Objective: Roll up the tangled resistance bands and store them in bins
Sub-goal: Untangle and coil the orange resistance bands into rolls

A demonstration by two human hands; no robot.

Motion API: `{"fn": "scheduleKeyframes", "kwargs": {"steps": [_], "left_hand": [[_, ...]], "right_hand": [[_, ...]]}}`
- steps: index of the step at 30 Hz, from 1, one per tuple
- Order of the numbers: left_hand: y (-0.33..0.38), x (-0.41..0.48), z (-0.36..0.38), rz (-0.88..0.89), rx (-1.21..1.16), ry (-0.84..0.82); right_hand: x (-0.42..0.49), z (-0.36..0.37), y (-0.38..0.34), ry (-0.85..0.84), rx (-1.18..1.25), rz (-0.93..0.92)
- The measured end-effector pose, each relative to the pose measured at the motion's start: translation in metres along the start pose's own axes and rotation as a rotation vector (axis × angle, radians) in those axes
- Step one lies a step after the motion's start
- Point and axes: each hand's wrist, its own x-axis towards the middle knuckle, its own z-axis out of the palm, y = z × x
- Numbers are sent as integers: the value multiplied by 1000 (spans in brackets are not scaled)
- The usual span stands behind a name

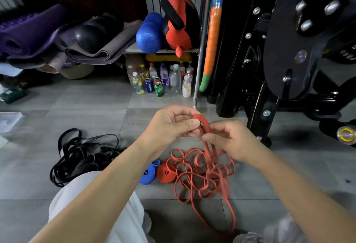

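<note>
Floor tiles (86, 98) are bearing the tangled red band (205, 125). I am pinching its looped end between left hand (171, 125) and right hand (231, 140); strands are hanging straight down beneath them.

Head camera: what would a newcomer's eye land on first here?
At centre, the left hand and right hand pinch a red band, whose length trails down into a loose tangle on the floor just below. To the left of that lies a heap of black bands, with a rolled blue band in between.
</note>
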Motion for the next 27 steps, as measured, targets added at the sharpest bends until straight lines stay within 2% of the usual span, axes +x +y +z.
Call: {"fn": "scheduleKeyframes", "kwargs": {"steps": [5, 9, 11, 13, 16, 18, 20, 23, 27], "left_hand": [[-3, -15, -2, 15, -173, 84], [-4, -16, -10, 14, -172, 147], [-6, -16, -14, -13, -65, 169], [-12, -16, -16, -41, 145, 193], [-22, -18, -18, 5, 788, 171], [-27, -21, -15, 110, 1097, 93], [-34, -23, -9, 138, 1219, -5], [-43, -21, -1, 112, 1323, -86], [-41, -17, 3, 99, 1166, 31]], "right_hand": [[1, 19, -1, 16, 39, -20], [2, 15, -3, 144, -22, -50], [3, 8, -3, 171, -8, -51], [2, 5, -1, 147, -66, -44], [-3, 6, 10, 92, -419, -39], [-6, 10, 18, 36, -608, -39], [-10, 15, 21, -22, -693, -34], [-14, 22, 20, -31, -683, -41], [-16, 17, 15, 45, -594, -67]]}}
